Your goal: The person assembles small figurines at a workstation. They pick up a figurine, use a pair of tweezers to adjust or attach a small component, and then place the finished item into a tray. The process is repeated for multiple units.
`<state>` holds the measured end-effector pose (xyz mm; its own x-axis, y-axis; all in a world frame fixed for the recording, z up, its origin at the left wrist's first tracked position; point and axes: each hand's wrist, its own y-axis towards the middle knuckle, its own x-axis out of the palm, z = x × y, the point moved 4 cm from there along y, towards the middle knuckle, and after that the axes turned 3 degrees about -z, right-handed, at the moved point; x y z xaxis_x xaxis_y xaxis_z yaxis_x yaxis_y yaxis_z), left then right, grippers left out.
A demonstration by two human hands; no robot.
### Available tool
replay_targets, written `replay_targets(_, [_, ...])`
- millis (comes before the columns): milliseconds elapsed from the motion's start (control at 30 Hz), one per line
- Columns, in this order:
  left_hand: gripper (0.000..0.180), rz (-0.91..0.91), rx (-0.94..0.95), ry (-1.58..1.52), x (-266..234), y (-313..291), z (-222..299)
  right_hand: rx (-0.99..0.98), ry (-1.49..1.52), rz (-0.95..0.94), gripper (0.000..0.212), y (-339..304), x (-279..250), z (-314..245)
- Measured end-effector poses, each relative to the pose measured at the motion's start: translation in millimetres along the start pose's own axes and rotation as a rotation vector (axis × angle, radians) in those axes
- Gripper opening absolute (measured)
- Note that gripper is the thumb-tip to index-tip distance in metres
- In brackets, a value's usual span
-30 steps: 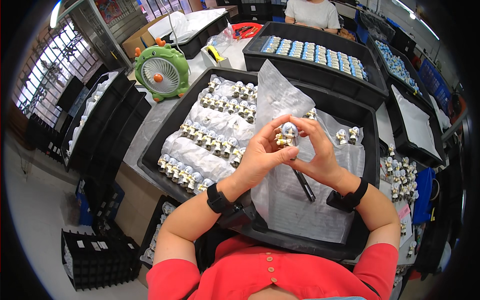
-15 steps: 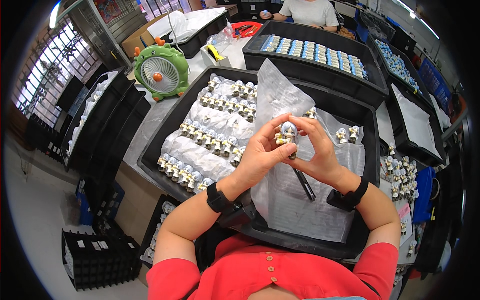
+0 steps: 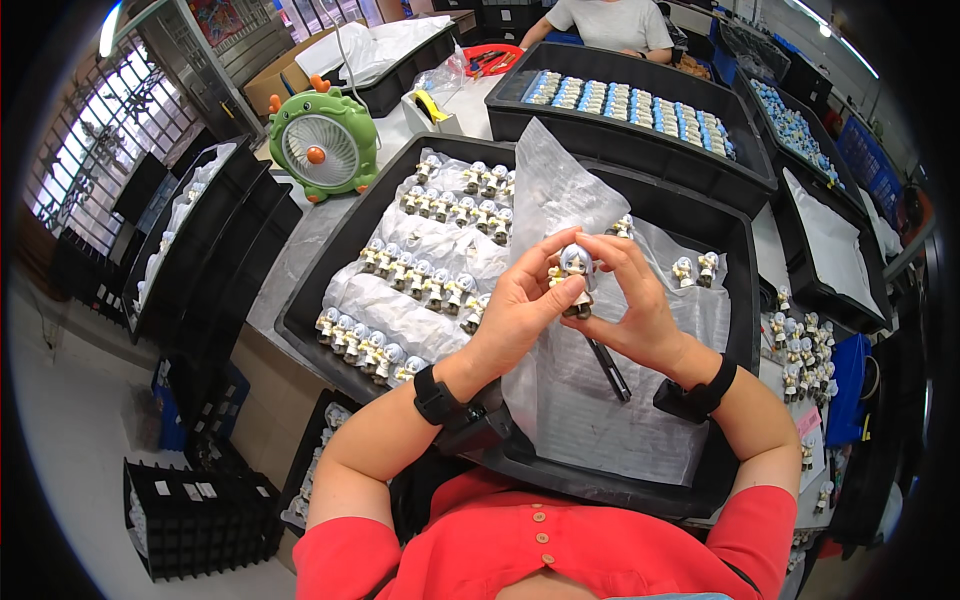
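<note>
A small figurine with pale silver hair, a white outfit and dark legs is held upright between my hands. My left hand is closed on it, its thumb across the front of the body. My right hand curls around the other side, fingertips at the head and thumb near the feet. Below them, a black pen-like tool lies on a translucent foam sheet in a large black tray. Rows of similar figurines rest on wrapping at the tray's left; two more figurines lie at its right.
A green fan and a tape dispenser stand beyond the tray. Another black tray with blue-and-white figures sits behind, where a person in a white shirt works. Loose figurines crowd the right side. Stacked trays stand at left.
My left thumb has moved up slightly on the figurine, and more of its lower body shows. The person's hand across the table, which held a small blue thing, has dropped behind the tray.
</note>
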<state>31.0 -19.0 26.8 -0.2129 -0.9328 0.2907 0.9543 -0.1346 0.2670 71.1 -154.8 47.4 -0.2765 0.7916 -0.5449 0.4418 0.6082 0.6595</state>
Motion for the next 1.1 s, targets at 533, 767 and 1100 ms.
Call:
replay_targets(533, [0.044,0.031,-0.085,-0.092,-3.8,-0.2,-4.4,-0.004,-0.028,0.027,0.075,-1.3,-0.2,0.7])
replay_targets(767, [0.043,0.036,-0.075,-0.089,-4.2,-0.2,-5.8,-0.004,-0.022,0.034,0.074,-1.1,0.2,0.1])
replay_targets(1100, [0.042,0.042,-0.089,-0.071,-5.9,0.8,-7.8,-0.003,-0.03,0.027,0.073,-1.2,0.2,0.3])
